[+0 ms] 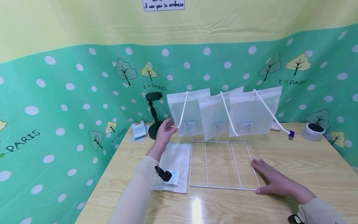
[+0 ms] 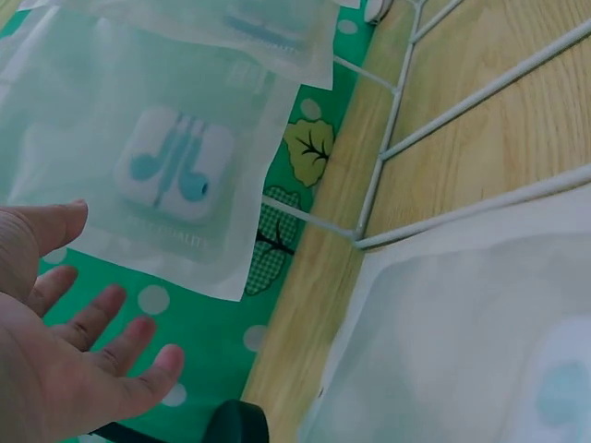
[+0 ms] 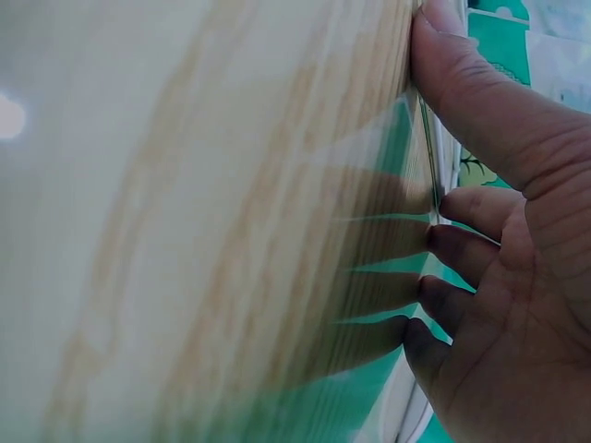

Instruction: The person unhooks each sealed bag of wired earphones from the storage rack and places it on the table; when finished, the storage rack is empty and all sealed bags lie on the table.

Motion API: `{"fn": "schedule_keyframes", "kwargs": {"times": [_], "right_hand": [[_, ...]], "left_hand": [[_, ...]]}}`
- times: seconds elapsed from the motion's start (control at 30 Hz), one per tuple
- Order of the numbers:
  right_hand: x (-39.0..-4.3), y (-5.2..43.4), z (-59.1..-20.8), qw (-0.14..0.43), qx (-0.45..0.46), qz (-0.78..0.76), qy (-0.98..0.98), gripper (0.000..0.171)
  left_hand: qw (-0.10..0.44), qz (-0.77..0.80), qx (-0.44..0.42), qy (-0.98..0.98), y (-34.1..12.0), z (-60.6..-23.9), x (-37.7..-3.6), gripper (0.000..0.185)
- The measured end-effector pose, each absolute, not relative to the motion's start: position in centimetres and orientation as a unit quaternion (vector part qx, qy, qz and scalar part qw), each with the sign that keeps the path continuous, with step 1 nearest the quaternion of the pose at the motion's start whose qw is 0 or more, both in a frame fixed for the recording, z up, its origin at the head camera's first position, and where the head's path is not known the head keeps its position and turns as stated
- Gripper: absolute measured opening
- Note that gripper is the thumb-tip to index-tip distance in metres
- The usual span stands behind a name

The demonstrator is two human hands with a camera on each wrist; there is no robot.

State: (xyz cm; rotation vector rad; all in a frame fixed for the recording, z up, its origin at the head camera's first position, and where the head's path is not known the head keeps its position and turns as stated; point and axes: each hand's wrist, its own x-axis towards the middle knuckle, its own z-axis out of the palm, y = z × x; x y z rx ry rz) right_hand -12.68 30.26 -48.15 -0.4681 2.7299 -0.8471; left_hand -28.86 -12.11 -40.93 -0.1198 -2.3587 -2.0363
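Three frosted zip bags, a left one (image 1: 193, 107), a middle one (image 1: 213, 113) and a right one (image 1: 253, 109), hang on the arms of a white wire rack (image 1: 221, 187). Earphones in a white case (image 2: 175, 166) show through the bag nearest my left hand. My left hand (image 1: 165, 133) is raised beside the left arm's tip; the left wrist view shows its fingers spread and holding nothing, by the bag's lower edge. Resting at the rack base's right wire, my right hand (image 1: 275, 180) has its fingers extended, with fingertips (image 3: 443, 242) against the tabletop.
Another frosted bag (image 1: 179, 155) lies flat on the wooden table (image 1: 117, 193), left of the rack base. Behind stand a light blue phone stand (image 1: 139, 130) and a black stand (image 1: 153, 112). At right are a white round container (image 1: 313, 132) and a small blue item (image 1: 291, 134).
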Motion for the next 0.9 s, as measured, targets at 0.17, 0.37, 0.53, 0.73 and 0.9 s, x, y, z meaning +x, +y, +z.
{"fn": "schedule_keyframes", "kwargs": {"times": [0.17,0.37,0.53,0.73,0.9], "right_hand": [[-12.7,30.2,-48.3,0.127,-0.158,-0.29,0.935,0.108],[-12.7,30.2,-48.2,0.138,-0.151,-0.291,0.935,0.107],[-12.8,30.2,-48.2,0.137,-0.149,-0.293,0.934,0.108],[-12.7,30.2,-48.1,0.133,-0.154,-0.293,0.934,0.108],[-12.6,30.3,-48.1,0.134,-0.148,-0.29,0.936,0.109]], "left_hand": [[-0.026,-0.678,-0.013,-0.735,-11.9,-40.9,-29.8,0.055],[-0.071,-0.698,0.005,-0.712,-11.6,-40.8,-30.6,0.054],[-0.077,-0.697,0.001,-0.713,-11.3,-40.8,-30.8,0.041],[-0.056,-0.703,0.002,-0.709,-11.0,-41.1,-30.5,0.031],[-0.017,-0.708,-0.009,-0.706,-10.7,-41.3,-30.4,0.027]]}}
